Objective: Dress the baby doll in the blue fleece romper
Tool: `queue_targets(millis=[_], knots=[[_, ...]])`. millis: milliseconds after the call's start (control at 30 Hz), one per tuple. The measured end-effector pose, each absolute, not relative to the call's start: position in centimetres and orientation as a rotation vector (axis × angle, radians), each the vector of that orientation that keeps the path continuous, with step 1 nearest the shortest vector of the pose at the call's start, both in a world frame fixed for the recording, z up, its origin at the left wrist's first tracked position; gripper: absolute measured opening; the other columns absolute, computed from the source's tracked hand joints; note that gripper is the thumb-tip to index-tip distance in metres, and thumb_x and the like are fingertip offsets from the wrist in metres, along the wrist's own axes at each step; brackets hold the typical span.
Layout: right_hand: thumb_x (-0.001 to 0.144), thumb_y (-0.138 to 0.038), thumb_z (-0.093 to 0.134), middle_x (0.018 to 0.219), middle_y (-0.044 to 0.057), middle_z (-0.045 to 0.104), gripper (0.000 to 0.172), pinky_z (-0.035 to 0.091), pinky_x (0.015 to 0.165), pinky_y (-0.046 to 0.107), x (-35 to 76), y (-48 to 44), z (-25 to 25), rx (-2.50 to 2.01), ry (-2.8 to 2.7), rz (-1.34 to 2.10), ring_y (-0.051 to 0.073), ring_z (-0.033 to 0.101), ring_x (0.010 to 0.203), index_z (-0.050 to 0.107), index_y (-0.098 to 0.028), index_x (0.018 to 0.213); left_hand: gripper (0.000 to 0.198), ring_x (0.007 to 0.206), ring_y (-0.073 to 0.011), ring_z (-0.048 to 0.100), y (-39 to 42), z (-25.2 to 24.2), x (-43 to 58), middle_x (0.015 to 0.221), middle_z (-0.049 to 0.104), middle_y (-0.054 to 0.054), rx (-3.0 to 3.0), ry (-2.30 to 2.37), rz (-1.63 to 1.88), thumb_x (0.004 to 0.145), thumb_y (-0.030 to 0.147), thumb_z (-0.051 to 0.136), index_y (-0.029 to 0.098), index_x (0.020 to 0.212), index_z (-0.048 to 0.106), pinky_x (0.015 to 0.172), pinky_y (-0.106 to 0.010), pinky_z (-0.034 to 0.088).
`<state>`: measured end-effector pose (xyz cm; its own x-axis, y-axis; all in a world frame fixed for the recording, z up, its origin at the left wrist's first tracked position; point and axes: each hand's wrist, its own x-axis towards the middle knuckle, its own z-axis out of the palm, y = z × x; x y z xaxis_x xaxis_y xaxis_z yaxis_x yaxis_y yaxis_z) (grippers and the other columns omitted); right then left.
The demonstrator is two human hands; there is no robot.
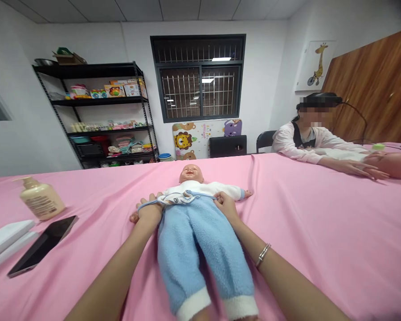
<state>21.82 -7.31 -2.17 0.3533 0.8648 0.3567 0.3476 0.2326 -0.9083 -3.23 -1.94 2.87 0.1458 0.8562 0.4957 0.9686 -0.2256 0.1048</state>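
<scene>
A baby doll (pixel 191 174) lies on its back on the pink tablecloth (pixel 304 232), head away from me. It wears a white top and light blue fleece trousers (pixel 197 240) with white cuffs. My left hand (pixel 149 209) grips the trousers' waistband at the doll's left-of-frame hip, with the band stretched over my fingers. On the other hip my right hand (pixel 225 204) pinches the same waistband. A bracelet sits on my right wrist.
A cream pump bottle (pixel 42 199), a dark phone (pixel 42 250) and a white box (pixel 6 236) lie at the left. Another person (pixel 307 138) sits at the far right with hands on a second doll (pixel 392 162). Black shelves (pixel 100 116) and chairs stand behind.
</scene>
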Motion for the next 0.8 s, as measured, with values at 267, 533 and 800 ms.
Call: queue_targets(millis=[267,533,800], knots=[[0.064,-0.028,0.050,0.047,-0.007,0.036,0.010,0.026,0.047,0.023,21.6,-7.4,-2.1,-1.367,-1.238,0.513,0.010,0.034,0.046,0.050,-0.019,0.067,0.025,0.124,-0.0376,0.022,-3.1,4.8,-2.5,0.128,0.044,-0.010,-1.954,-1.319,-0.805,0.083,0.028,0.050,0.025,0.106,0.059,0.101,-0.059,0.013],[0.065,-0.030,0.050,0.046,-0.007,0.037,0.012,0.027,0.047,0.023,21.6,-7.4,-2.1,-1.360,-1.241,0.534,0.011,0.035,0.046,0.051,-0.019,0.069,0.045,0.111,-0.0343,0.040,-3.4,5.2,-2.2,0.120,0.050,-0.016,-1.963,-1.387,-0.927,0.081,0.034,0.051,0.017,0.123,0.046,0.101,-0.056,0.017],[0.064,-0.031,0.051,0.048,-0.007,0.036,0.013,0.026,0.047,0.022,21.8,-7.2,-2.3,-1.352,-1.234,0.544,0.010,0.034,0.048,0.050,-0.019,0.067,0.064,0.075,-0.0222,0.057,-5.3,6.9,-1.3,0.097,0.055,-0.010,-2.311,-1.657,-1.269,0.072,0.036,0.056,0.020,0.131,0.036,0.065,-0.032,0.046]])
